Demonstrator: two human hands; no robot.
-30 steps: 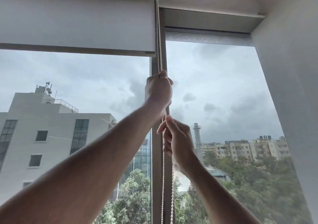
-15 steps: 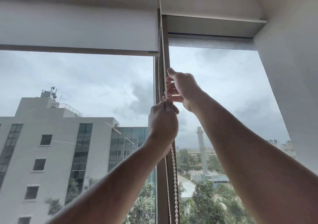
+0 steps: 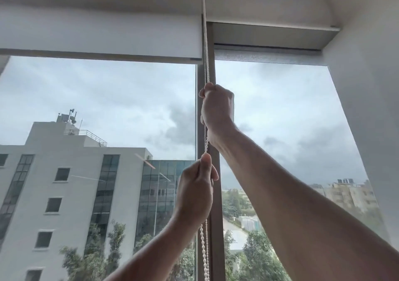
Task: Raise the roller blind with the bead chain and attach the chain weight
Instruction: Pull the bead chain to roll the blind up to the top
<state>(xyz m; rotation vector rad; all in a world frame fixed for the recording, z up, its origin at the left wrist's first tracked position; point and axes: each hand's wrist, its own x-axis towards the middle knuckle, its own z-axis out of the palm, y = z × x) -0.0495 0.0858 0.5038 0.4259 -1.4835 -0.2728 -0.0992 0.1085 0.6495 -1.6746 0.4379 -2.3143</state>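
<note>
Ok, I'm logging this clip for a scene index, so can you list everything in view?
Roller blind: one, white, raised near the top of the left pane.
Bead chain: one loop, white, hanging along the mullion.
Window mullion: one, grey-brown, centre.
Blind housing: one, grey, above the right pane.
Wall: white, right.
Building: one, pale grey, outside left.
Trees: several, green, below outside.
Right hand: closed on the chain, upper.
Left hand: closed on the chain, lower.
</note>
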